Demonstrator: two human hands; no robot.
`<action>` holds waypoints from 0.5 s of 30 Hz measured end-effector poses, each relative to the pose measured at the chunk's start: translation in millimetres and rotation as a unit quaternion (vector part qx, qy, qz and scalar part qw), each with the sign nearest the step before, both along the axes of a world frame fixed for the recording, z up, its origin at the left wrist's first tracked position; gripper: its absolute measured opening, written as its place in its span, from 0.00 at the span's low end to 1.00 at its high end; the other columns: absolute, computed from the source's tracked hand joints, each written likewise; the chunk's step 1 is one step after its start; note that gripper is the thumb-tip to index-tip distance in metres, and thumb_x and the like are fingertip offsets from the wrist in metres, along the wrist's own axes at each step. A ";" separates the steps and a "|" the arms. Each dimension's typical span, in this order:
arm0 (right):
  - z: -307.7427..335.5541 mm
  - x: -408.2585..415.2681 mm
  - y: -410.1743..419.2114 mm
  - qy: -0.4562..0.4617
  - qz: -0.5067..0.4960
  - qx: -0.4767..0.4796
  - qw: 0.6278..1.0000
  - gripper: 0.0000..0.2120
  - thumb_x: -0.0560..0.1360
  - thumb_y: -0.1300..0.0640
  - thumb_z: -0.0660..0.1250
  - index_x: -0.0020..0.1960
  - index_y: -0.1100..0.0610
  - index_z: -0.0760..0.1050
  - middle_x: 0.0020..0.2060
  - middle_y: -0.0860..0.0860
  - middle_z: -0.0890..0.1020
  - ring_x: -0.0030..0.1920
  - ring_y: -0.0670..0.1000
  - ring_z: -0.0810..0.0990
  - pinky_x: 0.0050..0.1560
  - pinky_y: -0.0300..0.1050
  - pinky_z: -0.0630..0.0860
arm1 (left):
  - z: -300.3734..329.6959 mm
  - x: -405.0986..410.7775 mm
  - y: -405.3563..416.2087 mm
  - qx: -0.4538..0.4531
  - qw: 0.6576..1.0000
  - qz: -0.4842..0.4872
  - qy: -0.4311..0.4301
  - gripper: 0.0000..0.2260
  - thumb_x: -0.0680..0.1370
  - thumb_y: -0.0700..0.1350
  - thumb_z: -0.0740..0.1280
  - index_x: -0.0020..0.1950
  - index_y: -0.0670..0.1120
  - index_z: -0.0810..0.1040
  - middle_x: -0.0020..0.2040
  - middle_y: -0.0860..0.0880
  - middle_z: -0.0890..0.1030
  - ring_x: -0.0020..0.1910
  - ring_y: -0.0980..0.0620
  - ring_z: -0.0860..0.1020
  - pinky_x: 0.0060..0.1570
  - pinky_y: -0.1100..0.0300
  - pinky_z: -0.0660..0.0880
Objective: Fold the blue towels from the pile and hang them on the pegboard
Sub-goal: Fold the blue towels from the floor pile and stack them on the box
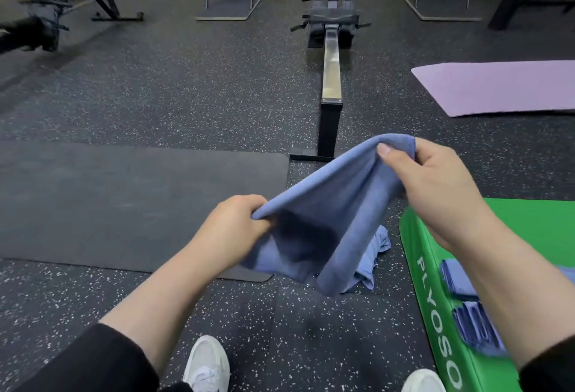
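The person stands over the speckled black rubber floor [155,86] with a soft blue terry towel [323,214] held up in the air between both hands. The left hand [231,229] pinches one edge low down, fingers curled tight into the cloth; the right hand [435,180] grips the opposite edge higher up, thumb on top. The cloth sags in a deep fold between them.

To fold it well, I'd say the two held edges want levelling first, then pulling apart until the sag goes flat, before bringing corner to corner.

What looks like the rest of the pile, a crumpled paler blue cloth [373,254], lies on the floor directly behind the hanging towel, though it is mostly hidden. Folded blue towels [457,279] already rest on the green padded plyo box [513,223] to the right. No pegboard is in view.
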State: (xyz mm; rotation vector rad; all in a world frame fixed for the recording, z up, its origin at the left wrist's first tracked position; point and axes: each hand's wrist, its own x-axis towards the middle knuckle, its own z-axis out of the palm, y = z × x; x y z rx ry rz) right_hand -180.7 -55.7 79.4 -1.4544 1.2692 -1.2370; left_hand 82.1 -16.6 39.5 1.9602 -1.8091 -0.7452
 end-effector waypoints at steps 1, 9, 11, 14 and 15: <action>-1.9 -4.2 -1.0 0.005 -0.013 0.002 1.000 0.12 0.75 0.47 0.68 0.48 0.55 0.83 0.39 0.48 0.83 0.41 0.47 0.77 0.48 0.52 0.76 | 0.1 6.6 -0.8 -0.011 1.000 0.017 -0.003 0.10 0.77 0.46 0.67 0.36 0.48 0.75 0.29 0.53 0.74 0.33 0.50 0.70 0.32 0.57 0.66; -14.1 -25.0 -3.0 0.064 -0.054 -0.002 0.996 0.14 0.73 0.45 0.66 0.49 0.54 0.81 0.38 0.51 0.82 0.39 0.50 0.76 0.43 0.58 0.75 | 8.9 24.3 3.9 -0.119 0.960 0.150 0.206 0.12 0.78 0.47 0.70 0.38 0.42 0.77 0.31 0.53 0.74 0.32 0.55 0.68 0.36 0.56 0.65; -11.9 -26.5 -3.1 0.035 -0.079 -0.017 0.996 0.08 0.75 0.50 0.66 0.48 0.50 0.82 0.37 0.48 0.82 0.39 0.49 0.76 0.43 0.53 0.73 | 9.4 27.9 0.9 -0.142 0.927 0.184 0.293 0.10 0.77 0.46 0.72 0.40 0.42 0.79 0.34 0.49 0.77 0.36 0.53 0.72 0.42 0.52 0.75; -12.6 -27.1 -4.1 0.015 -0.090 -0.005 0.996 0.08 0.76 0.50 0.66 0.47 0.52 0.82 0.37 0.49 0.81 0.39 0.50 0.75 0.42 0.52 0.71 | 10.0 28.7 -4.2 -0.142 0.891 0.215 0.375 0.09 0.80 0.45 0.70 0.42 0.43 0.80 0.38 0.45 0.77 0.39 0.50 0.74 0.47 0.48 0.82; -14.3 -27.0 -4.7 0.011 -0.082 0.006 0.997 0.09 0.76 0.49 0.67 0.47 0.53 0.82 0.37 0.51 0.80 0.39 0.50 0.74 0.43 0.53 0.71 | 10.2 27.0 -4.9 -0.137 0.888 0.213 0.384 0.09 0.81 0.45 0.69 0.42 0.43 0.80 0.39 0.45 0.77 0.39 0.50 0.74 0.46 0.50 0.81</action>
